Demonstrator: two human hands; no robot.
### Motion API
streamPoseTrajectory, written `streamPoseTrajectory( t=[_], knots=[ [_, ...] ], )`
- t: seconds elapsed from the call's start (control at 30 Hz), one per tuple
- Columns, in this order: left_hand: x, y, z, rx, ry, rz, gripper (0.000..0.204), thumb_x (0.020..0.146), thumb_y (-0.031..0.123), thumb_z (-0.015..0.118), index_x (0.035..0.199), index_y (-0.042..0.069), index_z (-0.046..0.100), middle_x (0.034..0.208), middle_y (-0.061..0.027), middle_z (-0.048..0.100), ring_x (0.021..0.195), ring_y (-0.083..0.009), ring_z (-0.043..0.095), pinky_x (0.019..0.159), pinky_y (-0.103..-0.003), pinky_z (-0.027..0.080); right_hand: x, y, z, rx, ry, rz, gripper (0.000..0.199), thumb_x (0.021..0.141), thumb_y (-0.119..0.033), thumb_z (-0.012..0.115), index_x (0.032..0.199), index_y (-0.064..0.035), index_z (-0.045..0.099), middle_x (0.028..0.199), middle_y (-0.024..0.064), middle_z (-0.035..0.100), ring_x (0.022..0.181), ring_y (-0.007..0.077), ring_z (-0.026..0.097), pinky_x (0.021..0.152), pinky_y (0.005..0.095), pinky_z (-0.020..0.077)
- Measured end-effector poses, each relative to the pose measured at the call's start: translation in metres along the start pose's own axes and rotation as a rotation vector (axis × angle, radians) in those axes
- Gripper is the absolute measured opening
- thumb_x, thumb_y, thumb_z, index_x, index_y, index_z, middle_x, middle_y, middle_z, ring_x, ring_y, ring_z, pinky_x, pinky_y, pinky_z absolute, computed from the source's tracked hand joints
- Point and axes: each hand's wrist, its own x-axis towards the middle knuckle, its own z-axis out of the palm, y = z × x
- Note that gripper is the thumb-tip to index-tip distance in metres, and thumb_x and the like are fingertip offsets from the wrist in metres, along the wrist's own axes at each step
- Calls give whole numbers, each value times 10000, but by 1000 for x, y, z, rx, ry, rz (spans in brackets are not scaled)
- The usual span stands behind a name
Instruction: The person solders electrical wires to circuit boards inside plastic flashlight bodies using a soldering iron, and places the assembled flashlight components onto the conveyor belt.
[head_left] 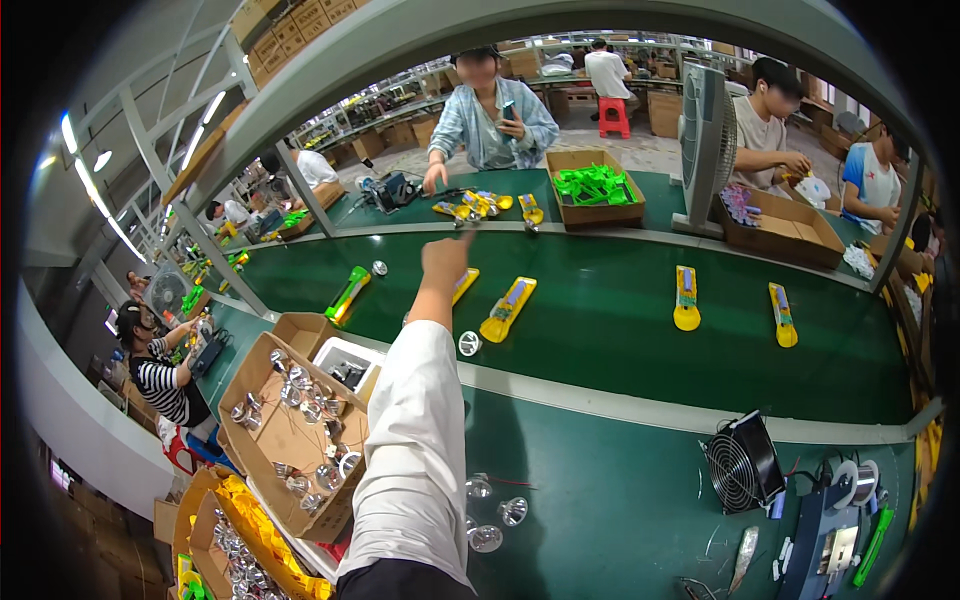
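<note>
Our left hand [445,255] stretches far across the green belt [620,330], fingers curled together, just beside a yellow part [464,284]; open belt lies rightward.

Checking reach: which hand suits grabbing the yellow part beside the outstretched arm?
Likely left: the left hand reaches over the belt beside the yellow part; the right hand is not in view.

A yellow, paddle-shaped part [464,284] lies flat on the green belt — half hidden.
</note>
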Motion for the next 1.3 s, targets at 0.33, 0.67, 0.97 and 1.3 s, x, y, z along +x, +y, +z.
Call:
streamPoseTrajectory(
  t=[0.33, 0.67, 0.97, 1.3],
  knots=[
    [-27, -88, 35, 12, -258, -490, 319, 671, 192, 574, 954, 46, 595, 871, -108, 613, 724, -187, 597, 532, -337, 477, -5, -13, 8, 2, 135, 40, 200, 750, -135, 586, 867, -44, 451, 594, 45, 457, 471, 108, 411, 420, 235, 355],
    [-32, 178, -62, -678, 116, 258, 158, 702, 142, 477, 789, 75, 592, 818, -166, 595, 765, -326, 573, 679, -406, 461, -2, -13, 9, 23, 74, 70, 167, 755, -127, 567, 818, -48, 434, 582, 8, 411, 456, 93, 401, 427, 206, 340],
    [-53, 342, -55, -1094, -35, 320, 394, 763, 377, 487, 831, 1, 582, 788, -215, 565, 789, -351, 546, 701, -419, 443, -2, -21, 12, -1, 33, 130, 200, 736, -155, 600, 838, -65, 454, 637, 18, 453, 486, 84, 409, 435, 205, 342],
    [-78, 347, -70, -879, -142, 116, 433, 705, 365, 575, 924, -8, 566, 943, -165, 528, 857, -310, 540, 707, -363, 463, -5, -10, 14, 5, 142, 122, 210, 754, -171, 568, 866, -48, 442, 643, 61, 468, 500, 129, 425, 441, 236, 341]
  ],
)
